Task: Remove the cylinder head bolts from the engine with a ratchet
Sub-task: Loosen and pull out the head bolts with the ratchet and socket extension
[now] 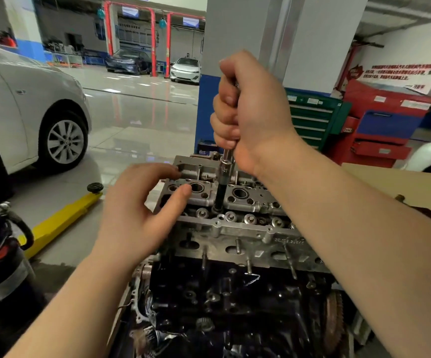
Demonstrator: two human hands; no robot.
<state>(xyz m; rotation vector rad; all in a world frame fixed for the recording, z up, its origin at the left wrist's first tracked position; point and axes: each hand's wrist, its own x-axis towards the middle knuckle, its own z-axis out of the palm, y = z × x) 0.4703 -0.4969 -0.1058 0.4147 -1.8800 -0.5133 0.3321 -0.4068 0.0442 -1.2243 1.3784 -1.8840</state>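
Nearest the camera, the dark lower block of the engine (235, 293) is filling the bottom of the view between the two forearms, its lower edge cut off by the frame and its left corner hard to make out among tangled parts. Left of the left hand, a yellow lift arm (62, 223) is lying on the floor, with a silver car (28, 107) beyond it.

The left hand (142, 210) is hovering relaxed with fingers spread, gripping nothing, its fingertips just over the left end of the grey cylinder head (235, 228); whether they are touching the metal cannot be told.

To its right, the right hand (248, 112) is clenching the handle of the ratchet (226, 166) in a fist. The tool's long axis is standing nearly upright, pointing down into the head: a chrome socket joint is showing just below the fist, then a black extension is running down into a recess among the valve gear. The handle is hidden inside the fist; the bolt itself is hidden.

Right of the right hand, a green tool cabinet (312, 117) is standing beside a red one (379, 130).
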